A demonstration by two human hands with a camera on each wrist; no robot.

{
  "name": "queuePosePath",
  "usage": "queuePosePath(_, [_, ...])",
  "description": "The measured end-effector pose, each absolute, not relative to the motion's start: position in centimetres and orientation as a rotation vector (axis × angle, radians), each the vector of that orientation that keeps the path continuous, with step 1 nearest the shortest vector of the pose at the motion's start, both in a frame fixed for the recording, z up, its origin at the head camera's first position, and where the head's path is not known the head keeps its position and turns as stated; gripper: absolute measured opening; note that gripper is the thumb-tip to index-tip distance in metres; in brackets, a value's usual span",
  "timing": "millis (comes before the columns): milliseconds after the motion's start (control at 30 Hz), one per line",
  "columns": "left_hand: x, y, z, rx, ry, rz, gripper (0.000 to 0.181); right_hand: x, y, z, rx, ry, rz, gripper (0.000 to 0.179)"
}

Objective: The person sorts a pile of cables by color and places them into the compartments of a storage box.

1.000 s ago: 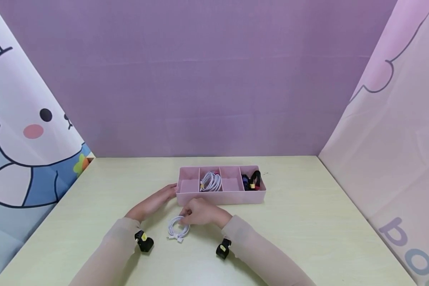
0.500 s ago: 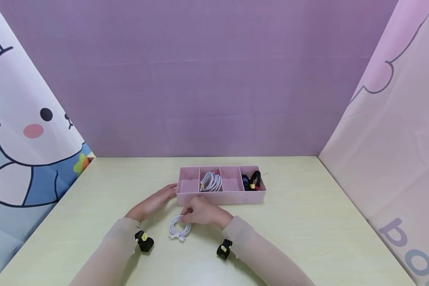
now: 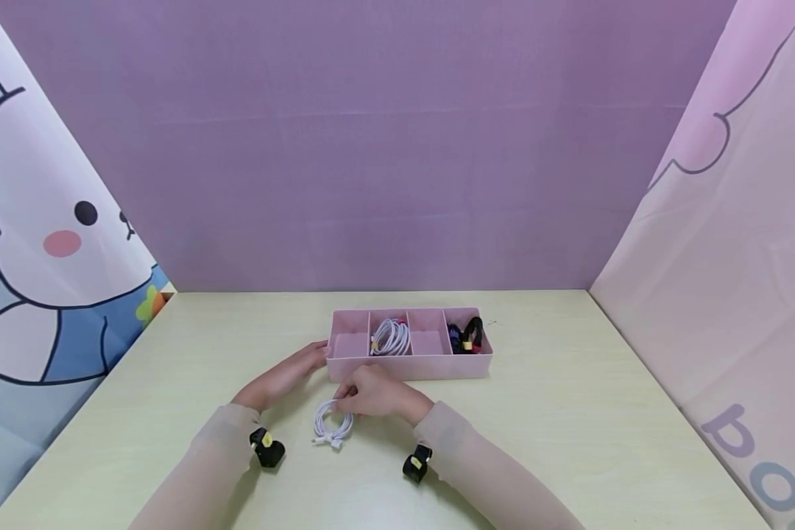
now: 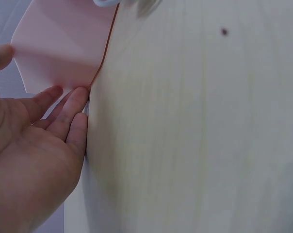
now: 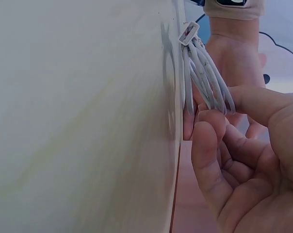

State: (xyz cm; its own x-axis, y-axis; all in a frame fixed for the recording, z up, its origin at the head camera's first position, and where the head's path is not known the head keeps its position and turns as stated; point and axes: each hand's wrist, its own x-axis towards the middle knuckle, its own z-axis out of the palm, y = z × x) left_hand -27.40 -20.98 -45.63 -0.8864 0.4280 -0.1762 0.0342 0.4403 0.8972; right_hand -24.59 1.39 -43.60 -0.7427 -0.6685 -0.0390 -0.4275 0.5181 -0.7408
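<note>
A coiled white charging cable [image 3: 319,422] is pinched by my right hand [image 3: 374,391] at the coil's far side, in front of the box. In the right wrist view the thumb and curled fingers grip one end of the cable loops [image 5: 204,73], with a flat white plug at the other end. My left hand [image 3: 283,375] touches the left end of a pink divided box [image 3: 424,366]. The left wrist view shows its fingertips [image 4: 78,97] against the box's end wall, low by the table, and the thumb at the opposite edge.
Inside the box, a coiled white cable [image 3: 391,337] lies in the second compartment from the left. Dark cables [image 3: 473,333] sit in the far right one. A pale wooden table [image 3: 556,442] carries everything, with a purple backdrop [image 3: 384,147] behind.
My right hand and the white cable coil have shifted very slightly to the right from a second ago. My left hand and the box have stayed in place.
</note>
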Motion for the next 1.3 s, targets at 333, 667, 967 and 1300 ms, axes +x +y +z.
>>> queuePosePath(333, [-27.3,-20.9,-45.5,0.403,2.316,1.447,0.067,-24.6,1.7,-43.6,-0.922,2.416,-1.108,0.008])
queuePosePath(667, [-27.3,-20.9,-45.6,0.409,2.318,1.438,0.066,-24.6,2.2,-43.2,-0.974,2.405,-1.140,0.010])
queuePosePath(967, [-27.4,-20.9,-45.7,0.415,2.311,1.451,0.067,-24.6,2.6,-42.8,-0.986,2.388,-1.171,0.009])
queuePosePath(1300, [-27.3,-20.7,-45.4,0.387,2.334,1.433,0.065,-24.6,2.9,-42.6,-0.963,2.404,-1.172,0.008])
